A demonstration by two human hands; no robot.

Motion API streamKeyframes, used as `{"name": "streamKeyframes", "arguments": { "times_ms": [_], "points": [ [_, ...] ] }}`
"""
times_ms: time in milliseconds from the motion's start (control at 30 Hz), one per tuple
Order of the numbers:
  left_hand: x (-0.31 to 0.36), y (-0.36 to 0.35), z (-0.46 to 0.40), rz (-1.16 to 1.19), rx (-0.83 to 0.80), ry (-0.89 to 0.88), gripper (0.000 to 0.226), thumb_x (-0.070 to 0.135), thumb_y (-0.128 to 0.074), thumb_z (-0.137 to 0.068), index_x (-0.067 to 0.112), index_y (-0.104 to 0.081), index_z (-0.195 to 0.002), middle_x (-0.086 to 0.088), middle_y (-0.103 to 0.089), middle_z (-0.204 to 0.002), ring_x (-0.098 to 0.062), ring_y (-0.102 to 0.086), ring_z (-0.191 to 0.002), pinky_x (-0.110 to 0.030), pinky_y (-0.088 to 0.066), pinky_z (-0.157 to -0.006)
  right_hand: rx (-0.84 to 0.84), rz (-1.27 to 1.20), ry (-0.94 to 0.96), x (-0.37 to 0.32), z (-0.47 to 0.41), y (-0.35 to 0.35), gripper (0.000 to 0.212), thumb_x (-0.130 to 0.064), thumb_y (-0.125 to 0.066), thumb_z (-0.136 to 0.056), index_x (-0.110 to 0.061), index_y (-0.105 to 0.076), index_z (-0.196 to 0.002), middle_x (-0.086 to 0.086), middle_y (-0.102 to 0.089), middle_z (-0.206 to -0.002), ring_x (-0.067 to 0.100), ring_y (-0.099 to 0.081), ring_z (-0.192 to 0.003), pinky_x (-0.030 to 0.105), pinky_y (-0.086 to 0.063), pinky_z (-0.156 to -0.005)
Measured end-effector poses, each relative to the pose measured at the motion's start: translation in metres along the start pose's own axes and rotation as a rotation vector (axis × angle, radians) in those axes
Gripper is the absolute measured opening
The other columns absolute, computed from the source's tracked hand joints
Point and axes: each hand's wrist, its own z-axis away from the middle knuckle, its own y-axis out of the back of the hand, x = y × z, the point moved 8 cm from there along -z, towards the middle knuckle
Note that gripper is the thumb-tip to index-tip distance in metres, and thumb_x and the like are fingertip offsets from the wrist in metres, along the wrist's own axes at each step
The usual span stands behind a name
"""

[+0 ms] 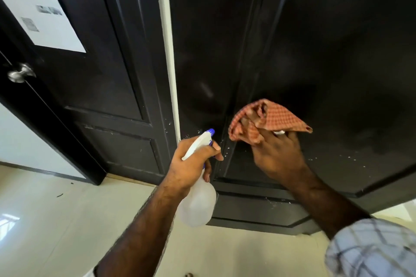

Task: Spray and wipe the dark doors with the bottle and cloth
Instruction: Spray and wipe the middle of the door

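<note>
My left hand (191,164) grips the neck of a translucent spray bottle (198,204) with a white and blue nozzle pointed at the lower part of the dark door (326,51) in front of me. One finger lies over the trigger. My right hand (276,153) holds a red checked cloth (270,119) against that door's lower panel, fingers tucked under the fabric. Small white droplets speckle the door around the nozzle and to the right of the cloth. A second dark door (90,85) stands to the left.
A white strip of wall (168,51) separates the two doors. The left door has a round metal knob (20,73) and a white paper sheet (40,7) stuck on it. Pale glossy floor tiles (67,220) spread below.
</note>
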Motion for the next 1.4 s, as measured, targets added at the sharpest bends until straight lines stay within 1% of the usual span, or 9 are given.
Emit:
{"name": "streamKeyframes", "arguments": {
  "times_ms": [100,267,400,567,800,1033,1133,1300,1400],
  "points": [
    [0.002,-0.009,-0.003,-0.003,-0.011,-0.003,0.019,0.024,-0.07,-0.098,0.032,-0.058,-0.11,-0.001,-0.078,-0.087,-0.012,-0.059,-0.052,-0.039,-0.059,-0.066,-0.006,-0.071,-0.025,-0.022,-0.008,-0.019,0.048,-0.026,-0.059,-0.102,-0.024,-0.064,-0.149,0.003,-0.056,-0.16,0.034,-0.064,-0.131,0.05,-0.043,-0.103],
    [-0.002,-0.013,-0.002,-0.012,-0.009,0.019,0.016,0.023,-0.069,-0.099,0.034,-0.06,-0.104,-0.002,-0.078,-0.086,-0.016,-0.06,-0.055,-0.042,-0.061,-0.068,-0.357,-0.091,0.244,-0.026,0.091,-0.06,0.06,-0.023,-0.091,-0.076,-0.019,-0.073,-0.133,0.009,-0.074,-0.132,0.035,-0.071,-0.121,0.05,-0.056,-0.104],
    [-0.003,-0.011,-0.002,-0.037,-0.009,0.005,0.011,0.022,-0.067,-0.1,0.032,-0.064,-0.099,-0.003,-0.078,-0.09,-0.016,-0.059,-0.055,-0.043,-0.062,-0.068,-0.205,-0.018,0.112,0.03,0.093,-0.034,0.044,-0.018,-0.068,-0.092,-0.017,-0.067,-0.137,0.014,-0.075,-0.129,0.04,-0.074,-0.111,0.054,-0.049,-0.1],
    [-0.009,-0.02,-0.005,-0.027,-0.021,0.043,0.017,0.024,-0.07,-0.097,0.03,-0.061,-0.11,-0.004,-0.079,-0.092,-0.018,-0.058,-0.056,-0.042,-0.06,-0.068,-0.05,-0.037,-0.089,0.001,0.025,-0.024,0.05,-0.031,-0.049,-0.11,-0.025,-0.052,-0.159,0.005,-0.041,-0.17,0.036,-0.055,-0.146,0.054,-0.041,-0.109],
    [-0.003,-0.045,-0.004,-0.035,-0.082,0.019,0.01,0.017,-0.067,-0.099,0.026,-0.069,-0.099,-0.006,-0.077,-0.081,-0.025,-0.054,-0.055,-0.041,-0.057,-0.061,-0.359,-0.073,0.149,0.005,0.121,-0.064,0.041,-0.033,-0.072,-0.1,-0.024,-0.068,-0.139,0.007,-0.07,-0.141,0.036,-0.067,-0.125,0.054,-0.052,-0.105],
    [0.006,-0.058,-0.006,-0.068,-0.136,-0.014,0.007,0.018,-0.067,-0.1,0.025,-0.066,-0.103,-0.003,-0.078,-0.084,-0.021,-0.056,-0.053,-0.042,-0.059,-0.066,0.043,0.022,-0.404,0.088,0.058,0.015,0.05,-0.031,-0.053,-0.11,-0.014,-0.046,-0.156,0.017,-0.026,-0.172,0.05,-0.035,-0.151,0.069,-0.026,-0.119],
    [0.009,-0.068,-0.01,-0.068,-0.153,-0.013,0.012,0.019,-0.068,-0.098,0.024,-0.064,-0.109,-0.004,-0.079,-0.086,-0.024,-0.055,-0.055,-0.041,-0.059,-0.066,0.073,-0.032,-0.282,0.045,0.03,-0.004,0.052,-0.03,-0.058,-0.108,-0.016,-0.047,-0.158,0.016,-0.024,-0.173,0.053,-0.025,-0.157,0.07,-0.026,-0.119],
    [0.01,-0.08,-0.018,-0.109,-0.202,-0.028,0.016,0.021,-0.069,-0.097,0.016,-0.068,-0.112,-0.007,-0.078,-0.093,-0.027,-0.055,-0.056,-0.042,-0.059,-0.065,-0.165,-0.028,-0.095,0.042,0.112,-0.037,0.05,-0.029,-0.053,-0.108,-0.026,-0.055,-0.158,0.004,-0.057,-0.159,0.034,-0.066,-0.129,0.052,-0.044,-0.108],
    [0.008,-0.082,-0.021,-0.122,-0.214,-0.037,0.018,0.022,-0.069,-0.097,0.013,-0.069,-0.112,-0.007,-0.078,-0.094,-0.026,-0.056,-0.055,-0.041,-0.06,-0.064,-0.172,-0.005,-0.167,0.089,0.144,-0.023,0.048,-0.03,-0.034,-0.114,-0.027,-0.05,-0.16,0.005,-0.04,-0.169,0.039,-0.058,-0.14,0.058,-0.041,-0.11]
  ]
}}
